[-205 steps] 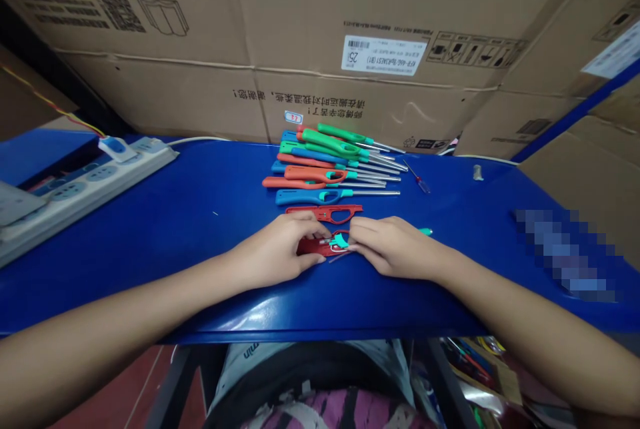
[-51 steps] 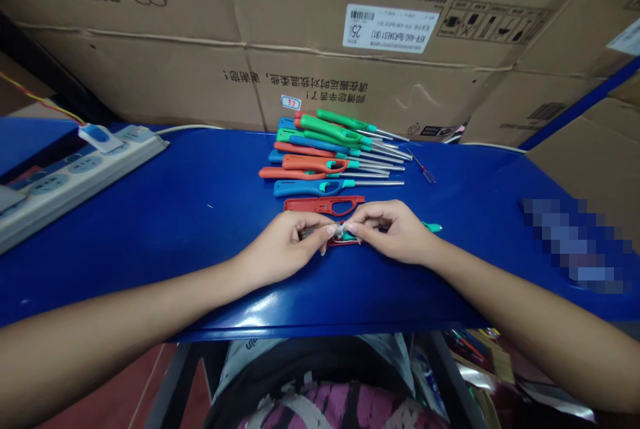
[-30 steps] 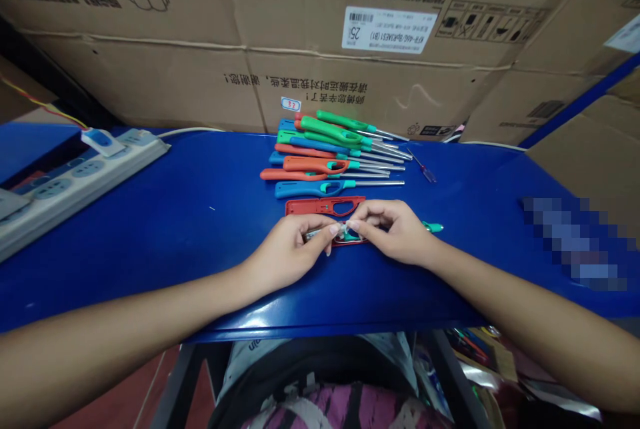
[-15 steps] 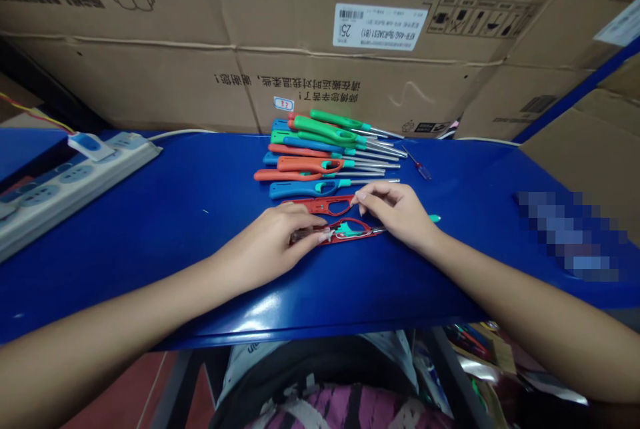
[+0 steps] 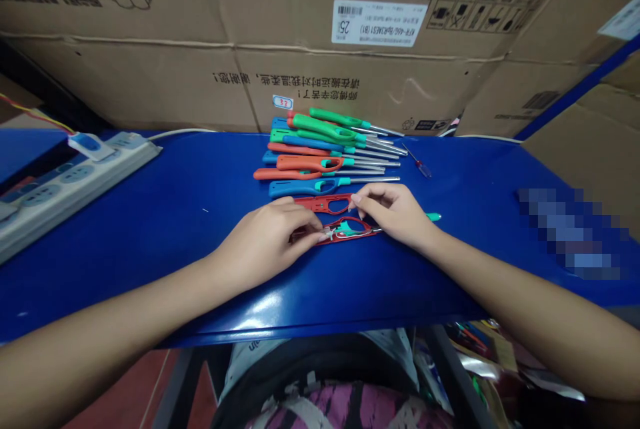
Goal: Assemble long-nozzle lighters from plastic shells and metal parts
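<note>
An open red lighter shell (image 5: 353,231) with a teal trigger inside lies on the blue table (image 5: 200,216). My left hand (image 5: 270,239) rests on its left end, fingers curled and pressing it down. My right hand (image 5: 395,212) pinches the right end of a second red shell half (image 5: 323,203) lying just behind the first. A teal tip (image 5: 433,217) pokes out from behind my right hand.
A pile of several finished long-nosed lighters (image 5: 320,152) in green, blue and orange lies behind the hands. A small screwdriver (image 5: 417,164) lies to their right. A white power strip (image 5: 65,179) sits at the left. Cardboard boxes (image 5: 320,36) wall the back.
My right hand left the open shell and moved back to the second red half. My left hand stayed on the shell's left end.
</note>
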Motion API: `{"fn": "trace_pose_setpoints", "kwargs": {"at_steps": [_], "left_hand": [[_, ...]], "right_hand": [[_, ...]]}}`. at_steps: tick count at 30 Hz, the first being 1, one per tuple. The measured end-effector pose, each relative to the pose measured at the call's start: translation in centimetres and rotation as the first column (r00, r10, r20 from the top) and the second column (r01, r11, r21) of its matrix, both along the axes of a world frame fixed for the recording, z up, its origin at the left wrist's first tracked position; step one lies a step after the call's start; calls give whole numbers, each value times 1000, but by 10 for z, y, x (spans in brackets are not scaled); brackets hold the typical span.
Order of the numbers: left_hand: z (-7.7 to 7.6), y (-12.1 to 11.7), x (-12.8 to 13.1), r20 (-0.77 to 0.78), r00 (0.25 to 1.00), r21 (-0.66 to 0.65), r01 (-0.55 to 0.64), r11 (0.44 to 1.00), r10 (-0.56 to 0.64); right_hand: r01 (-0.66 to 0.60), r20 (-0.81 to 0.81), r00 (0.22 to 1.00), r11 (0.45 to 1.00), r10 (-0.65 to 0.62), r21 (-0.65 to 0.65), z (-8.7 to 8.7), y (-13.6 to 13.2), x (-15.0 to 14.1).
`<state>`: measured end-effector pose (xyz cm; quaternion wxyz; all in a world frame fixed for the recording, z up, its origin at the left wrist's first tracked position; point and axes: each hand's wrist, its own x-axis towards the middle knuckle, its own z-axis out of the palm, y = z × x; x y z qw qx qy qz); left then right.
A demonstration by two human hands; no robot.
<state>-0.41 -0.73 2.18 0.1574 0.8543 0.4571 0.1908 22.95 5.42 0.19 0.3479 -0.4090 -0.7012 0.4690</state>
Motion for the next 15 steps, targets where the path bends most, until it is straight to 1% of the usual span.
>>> {"fn": "trace_pose_setpoints", "kwargs": {"at_steps": [2,4,6,7,8,10,11,12,13,15], "left_hand": [[-3,0,0,-27,999,24,26,999,-25],[-4,-1,0,-41,999,35,24,999,-22],[-4,-2,0,-48,999,23,-5,1000,7],[-4,-3,0,-55,998,12,-19,1000,19],[-2,-4,-1,-62,998,0,-27,1000,27],[0,-5,-1,-77,997,-23,-16,1000,14],[1,-5,-1,-76,997,-33,-3,999,0],[2,-4,-1,-67,998,-45,8,999,-11],[3,-4,0,-50,999,-60,17,998,-20],[3,-2,0,1,1000,-95,21,995,-21]], "right_hand": [[-7,11,1000,1000,7,0,0,0,0],[-18,31,999,1000,17,10,-2,0,1],[-20,69,997,997,14,75,-3,-2,1],[-21,94,996,989,7,143,-5,-3,1],[-31,122,992,973,2,230,-6,-5,1],[-80,186,983,914,5,398,-8,-7,0],[-118,224,975,883,15,454,-9,-9,-1],[-156,265,964,860,26,485,-9,-10,-1],[-187,307,951,850,31,493,-9,-11,-1],[-213,378,925,851,18,480,-9,-12,-2]]}}
